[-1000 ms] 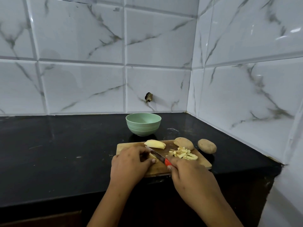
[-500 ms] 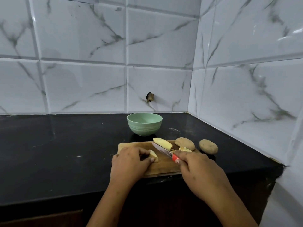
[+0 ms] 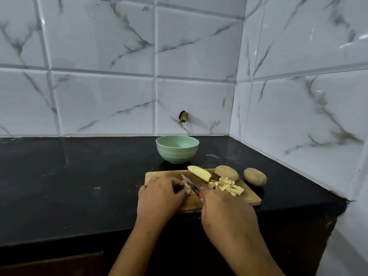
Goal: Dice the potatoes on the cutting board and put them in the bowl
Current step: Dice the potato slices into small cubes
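One shift | right hand | knife back on potato piece

place: home kitchen | signs: marble-look wall tiles, black countertop, cutting board

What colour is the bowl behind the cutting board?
Pale green bowl, seen clearly in the head view.

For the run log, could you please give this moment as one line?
dicing | left hand: holds potato piece | right hand: grips knife at piece | diced pile: on cutting board | bowl: no dice visible
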